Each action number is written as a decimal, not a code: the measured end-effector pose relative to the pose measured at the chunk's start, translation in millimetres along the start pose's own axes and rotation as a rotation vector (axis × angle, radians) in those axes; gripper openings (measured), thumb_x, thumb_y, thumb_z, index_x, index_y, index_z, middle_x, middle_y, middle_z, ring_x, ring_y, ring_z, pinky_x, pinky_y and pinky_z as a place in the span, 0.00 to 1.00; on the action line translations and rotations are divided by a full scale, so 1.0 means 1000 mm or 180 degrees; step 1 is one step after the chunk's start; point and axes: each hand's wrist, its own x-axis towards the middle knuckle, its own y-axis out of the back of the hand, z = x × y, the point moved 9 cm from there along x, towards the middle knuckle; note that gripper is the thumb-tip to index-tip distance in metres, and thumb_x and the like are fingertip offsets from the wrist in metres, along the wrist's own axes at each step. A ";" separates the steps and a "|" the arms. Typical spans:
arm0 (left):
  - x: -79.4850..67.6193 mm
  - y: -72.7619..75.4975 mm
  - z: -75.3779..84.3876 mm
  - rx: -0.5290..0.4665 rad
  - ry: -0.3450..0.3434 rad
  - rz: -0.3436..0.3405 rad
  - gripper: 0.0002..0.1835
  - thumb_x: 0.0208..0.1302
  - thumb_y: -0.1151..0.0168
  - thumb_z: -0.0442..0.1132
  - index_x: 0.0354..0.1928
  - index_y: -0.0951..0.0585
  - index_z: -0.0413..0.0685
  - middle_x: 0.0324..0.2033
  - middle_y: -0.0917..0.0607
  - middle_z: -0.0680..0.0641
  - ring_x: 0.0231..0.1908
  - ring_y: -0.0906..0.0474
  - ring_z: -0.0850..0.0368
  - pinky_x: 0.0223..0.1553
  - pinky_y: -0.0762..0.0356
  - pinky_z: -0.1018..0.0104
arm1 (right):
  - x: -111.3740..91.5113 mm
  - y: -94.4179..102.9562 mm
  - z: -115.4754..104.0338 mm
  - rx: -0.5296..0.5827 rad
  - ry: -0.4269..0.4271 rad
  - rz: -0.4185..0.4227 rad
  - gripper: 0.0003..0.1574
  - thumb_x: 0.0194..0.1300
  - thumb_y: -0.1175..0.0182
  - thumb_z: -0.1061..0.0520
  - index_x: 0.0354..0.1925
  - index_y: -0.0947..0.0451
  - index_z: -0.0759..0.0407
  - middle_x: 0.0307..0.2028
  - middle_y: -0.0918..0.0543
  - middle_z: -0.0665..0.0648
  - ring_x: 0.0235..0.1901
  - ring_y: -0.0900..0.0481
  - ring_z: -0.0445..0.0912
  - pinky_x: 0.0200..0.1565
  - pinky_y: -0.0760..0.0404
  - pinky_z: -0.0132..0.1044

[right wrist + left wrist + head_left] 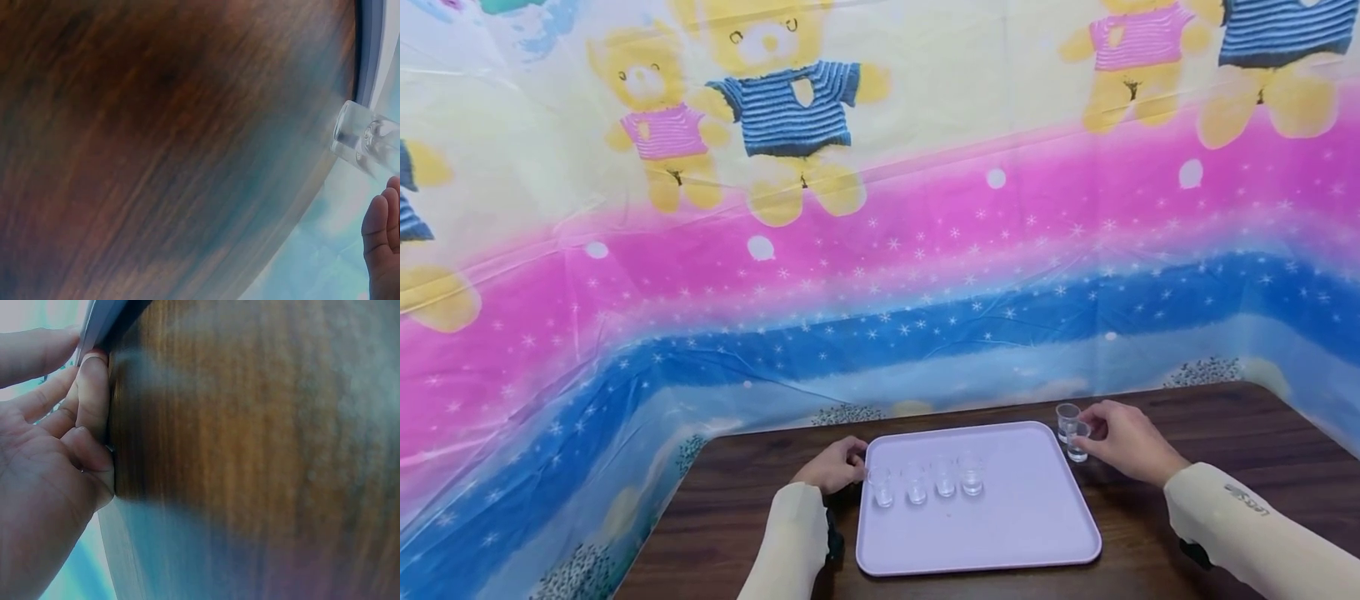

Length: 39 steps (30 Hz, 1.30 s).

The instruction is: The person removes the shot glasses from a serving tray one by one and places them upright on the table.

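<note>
as the head view looks down over the table (pixel 760 517), the near glass (pixel 1078 446) stands just past the right edge of the lilac tray (pixel 1000 533), its long axis close to upright. the right hand (pixel 1131 440) pinches it from the right and is much the nearer hand; the far glass (pixel 1067 417) sits just behind it. so the tray lies to the left of that hand, while the left hand (pixel 835 465) is at the tray's opposite edge. four small clear glasses (pixel 945 481) stand in a row on the tray's left half. around the dark wood hangs a cloth (pixel 925 333) printed with bears, snowflakes and pink and blue bands.

where the left wrist view shows the palm, the thumb lies along the tray's rim and the fingers bend beneath it, gripping the edge close to the wood.

in the right wrist view, a clear glass shows near the tray's side, with fingertips (pixel 376 215) below; which glass it is, i cannot tell, and most of the hand is out of frame.
</note>
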 end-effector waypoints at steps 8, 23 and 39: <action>0.001 0.000 -0.001 -0.0007 0.0000 -0.0017 0.23 0.53 0.44 0.35 0.53 0.34 0.42 0.29 0.27 0.46 0.26 0.29 0.52 0.28 0.32 0.62 | -0.001 0.002 0.003 -0.0039 -0.0070 0.0002 0.25 0.44 0.35 0.45 0.37 0.23 0.60 0.27 0.26 0.50 0.27 0.30 0.42 0.28 0.28 0.38; 0.001 0.001 -0.003 0.0012 0.0001 0.0014 0.22 0.53 0.43 0.36 0.51 0.33 0.43 0.29 0.27 0.46 0.25 0.30 0.53 0.27 0.33 0.62 | 0.002 0.007 -0.023 0.0062 0.0230 0.0025 0.26 0.45 0.36 0.45 0.41 0.23 0.56 0.33 0.24 0.52 0.31 0.29 0.44 0.31 0.30 0.38; 0.001 0.000 -0.003 -0.0015 -0.0003 -0.0045 0.21 0.53 0.44 0.36 0.51 0.33 0.45 0.29 0.27 0.46 0.25 0.30 0.53 0.27 0.33 0.62 | -0.002 -0.022 -0.076 0.0143 0.0737 -0.0246 0.25 0.43 0.35 0.43 0.41 0.23 0.51 0.34 0.25 0.46 0.30 0.30 0.42 0.29 0.30 0.32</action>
